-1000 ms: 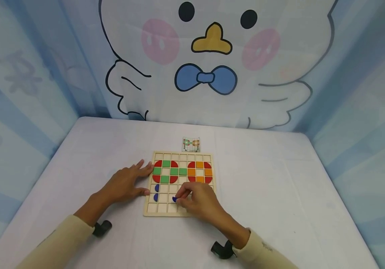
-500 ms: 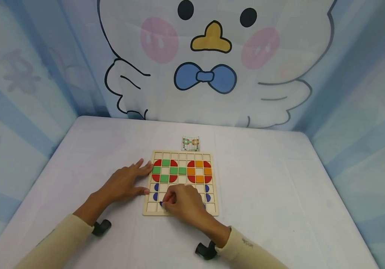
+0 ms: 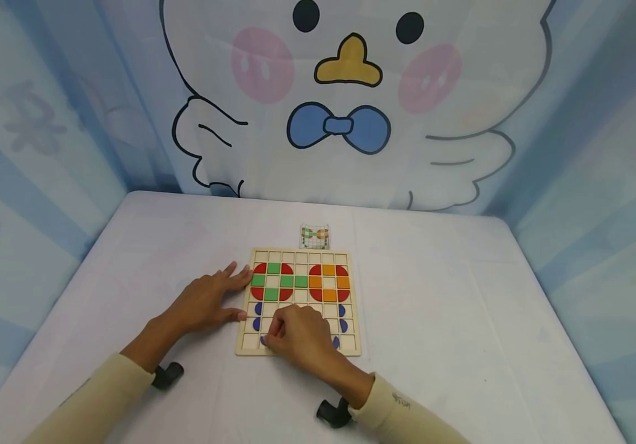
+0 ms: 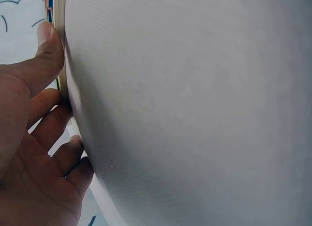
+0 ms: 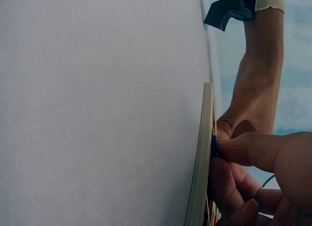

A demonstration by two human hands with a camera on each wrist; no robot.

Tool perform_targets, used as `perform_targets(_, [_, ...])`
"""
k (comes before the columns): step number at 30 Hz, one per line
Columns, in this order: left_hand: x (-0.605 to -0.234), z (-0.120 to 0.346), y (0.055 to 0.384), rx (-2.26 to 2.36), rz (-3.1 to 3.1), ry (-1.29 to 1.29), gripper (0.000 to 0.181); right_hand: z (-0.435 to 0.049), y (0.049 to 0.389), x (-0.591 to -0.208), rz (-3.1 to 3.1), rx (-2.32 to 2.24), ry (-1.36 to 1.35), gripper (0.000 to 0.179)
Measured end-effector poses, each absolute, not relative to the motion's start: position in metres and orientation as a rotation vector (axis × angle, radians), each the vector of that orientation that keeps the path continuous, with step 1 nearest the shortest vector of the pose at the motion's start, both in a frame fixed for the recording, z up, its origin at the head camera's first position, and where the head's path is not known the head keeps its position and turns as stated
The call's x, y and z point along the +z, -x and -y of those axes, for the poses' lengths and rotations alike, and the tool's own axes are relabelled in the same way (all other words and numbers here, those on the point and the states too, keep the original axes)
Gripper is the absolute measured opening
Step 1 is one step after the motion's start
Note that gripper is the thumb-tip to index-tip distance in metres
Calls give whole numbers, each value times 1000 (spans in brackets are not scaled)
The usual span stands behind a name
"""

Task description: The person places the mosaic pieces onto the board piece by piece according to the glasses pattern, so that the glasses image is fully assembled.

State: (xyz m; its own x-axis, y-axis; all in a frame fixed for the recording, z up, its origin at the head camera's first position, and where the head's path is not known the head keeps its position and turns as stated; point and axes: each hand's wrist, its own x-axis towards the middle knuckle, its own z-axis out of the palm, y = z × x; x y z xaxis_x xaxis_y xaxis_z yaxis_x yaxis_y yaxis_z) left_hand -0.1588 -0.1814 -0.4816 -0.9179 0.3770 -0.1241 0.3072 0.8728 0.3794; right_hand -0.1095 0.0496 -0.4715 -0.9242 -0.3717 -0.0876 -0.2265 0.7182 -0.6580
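Observation:
A wooden grid board (image 3: 251,354) lies on the white table, with red, green and orange pieces forming two rounded shapes in its upper half. Blue half-round pieces sit in cells down both sides; one is the blue piece (image 3: 343,325) at the right. My left hand (image 3: 206,302) rests beside the board's left edge, its fingers spread and thumb touching the rim. With thumb and forefinger, my right hand (image 3: 302,336) pinches another blue half-round piece (image 3: 263,340) at the bottom row, second cell from the left. In the right wrist view this dark blue piece (image 5: 214,145) meets the board, mostly covered by the thumb.
A small pattern card (image 3: 314,237) with a similar coloured design lies just beyond the board. White cloth covers the table (image 3: 434,308). Behind it hangs a curtain (image 3: 345,172) with a cartoon bird. Dark wrist-camera mounts show under both sleeves.
My right hand has moved left along the board with the blue piece and lowered it to the bottom row. Blue pieces on the right side have come into sight. My left hand stays put.

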Motion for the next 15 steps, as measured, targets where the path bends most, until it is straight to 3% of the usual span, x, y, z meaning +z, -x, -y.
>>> perform_targets(15, [-483,182,162,572,-2831,-533,93,-49,109,-470,-2772,-994,422,15])
